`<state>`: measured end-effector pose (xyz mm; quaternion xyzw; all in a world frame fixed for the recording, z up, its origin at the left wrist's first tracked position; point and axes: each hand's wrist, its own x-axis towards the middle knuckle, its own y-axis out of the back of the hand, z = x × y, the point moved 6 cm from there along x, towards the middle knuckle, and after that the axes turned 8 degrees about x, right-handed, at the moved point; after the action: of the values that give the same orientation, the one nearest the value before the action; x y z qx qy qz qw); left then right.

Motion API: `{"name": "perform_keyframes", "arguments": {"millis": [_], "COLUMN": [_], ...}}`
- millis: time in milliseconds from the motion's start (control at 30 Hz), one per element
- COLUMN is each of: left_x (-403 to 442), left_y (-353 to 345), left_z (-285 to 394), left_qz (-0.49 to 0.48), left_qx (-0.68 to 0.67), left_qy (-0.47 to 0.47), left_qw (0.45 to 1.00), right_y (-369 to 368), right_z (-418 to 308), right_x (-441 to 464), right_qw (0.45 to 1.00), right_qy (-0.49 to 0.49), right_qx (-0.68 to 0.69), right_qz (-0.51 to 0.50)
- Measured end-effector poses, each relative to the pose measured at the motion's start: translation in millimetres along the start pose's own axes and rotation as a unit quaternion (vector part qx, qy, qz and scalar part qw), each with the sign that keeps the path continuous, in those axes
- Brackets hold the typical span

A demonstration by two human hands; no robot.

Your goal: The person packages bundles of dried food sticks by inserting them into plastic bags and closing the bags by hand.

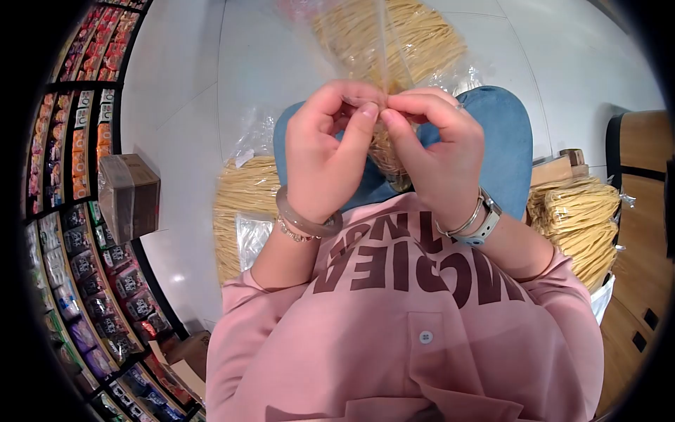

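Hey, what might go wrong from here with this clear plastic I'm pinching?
Two risks, as far as I can judge. The clear plastic looks thin and is pinched only at the fingertips of your left hand and right hand, so it might slip or tear. The long yellow strands just beyond could then get knocked or spill across the floor.

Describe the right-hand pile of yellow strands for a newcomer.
Find the wooden unit, far right. Between it and the pink sleeve sits the yellow pile. It alone lies right of both knees; other strands lie ahead and left.
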<state>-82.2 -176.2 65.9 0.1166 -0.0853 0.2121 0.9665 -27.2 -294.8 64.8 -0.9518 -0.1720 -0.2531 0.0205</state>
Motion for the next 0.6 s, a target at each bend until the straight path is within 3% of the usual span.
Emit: {"name": "perform_keyframes", "arguments": {"millis": [233, 333, 600], "left_x": [-1.5, -2.2, 1.2], "left_y": [-1.5, 0.0, 5.1], "left_z": [10.9, 23.4, 40.4], "left_qz": [0.015, 0.038, -0.001], "left_qx": [0.073, 0.160, 0.258], "left_qy": [-0.039, -0.100, -0.122], "left_qw": [0.996, 0.981, 0.958], "right_y": [0.6, 0.6, -3.6], "right_z": [-0.2, -2.1, -3.2], "right_x": [-2.3, -2.9, -2.5], "right_qw": [1.000, 0.999, 0.993], "right_qy": [-0.003, 0.043, 0.097], "right_qx": [0.016, -0.005, -0.056], "right_qz": [0.005, 0.006, -0.038]}}
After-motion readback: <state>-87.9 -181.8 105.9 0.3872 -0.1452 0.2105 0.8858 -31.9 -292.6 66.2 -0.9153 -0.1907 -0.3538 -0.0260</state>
